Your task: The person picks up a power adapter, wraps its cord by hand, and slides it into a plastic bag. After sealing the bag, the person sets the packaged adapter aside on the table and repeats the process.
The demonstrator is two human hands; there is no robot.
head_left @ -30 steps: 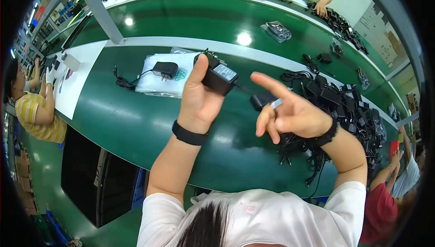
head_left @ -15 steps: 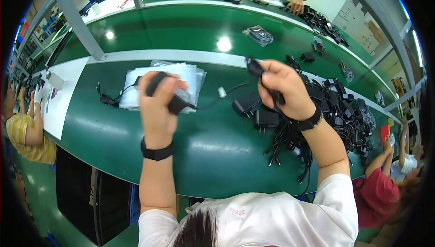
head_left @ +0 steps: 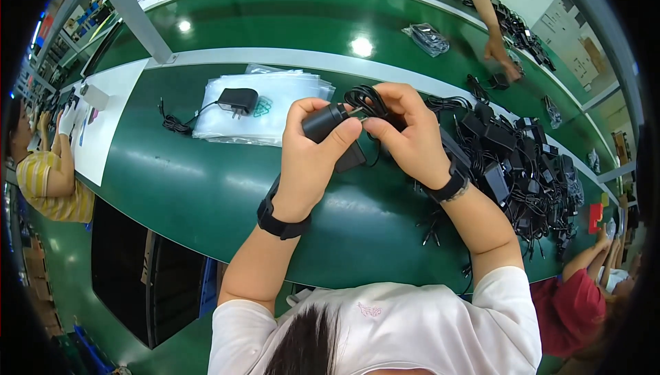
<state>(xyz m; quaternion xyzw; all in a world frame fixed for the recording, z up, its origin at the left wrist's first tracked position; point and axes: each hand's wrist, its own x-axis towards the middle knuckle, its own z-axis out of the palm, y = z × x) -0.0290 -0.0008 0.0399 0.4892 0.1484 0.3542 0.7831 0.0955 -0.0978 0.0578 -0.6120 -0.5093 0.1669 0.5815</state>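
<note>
My left hand [head_left: 313, 148] is closed round a black power adapter [head_left: 323, 123], its prongs pointing toward my right hand. Close beside it, my right hand [head_left: 412, 134] grips the adapter's black cable [head_left: 369, 100], which is gathered in a coil. The fingertips of both hands nearly meet between the two. Behind my left hand, a second power adapter [head_left: 238, 99] lies on a stack of clear plastic bags [head_left: 295, 90], its bundled cord [head_left: 177, 125] trailing off to the left.
A large heap of black adapters and cables [head_left: 505, 158] covers the right of the green table [head_left: 199, 189]. A pale rail [head_left: 302, 57] runs along its far side. Beyond it lies a bagged item [head_left: 427, 38], and a co-worker's hand [head_left: 505, 65] reaches down. White paper [head_left: 113, 120] is at left.
My hands have come together, and the cable in my right hand now shows as a coil. The co-worker's arm across the table has reached out to the right.
</note>
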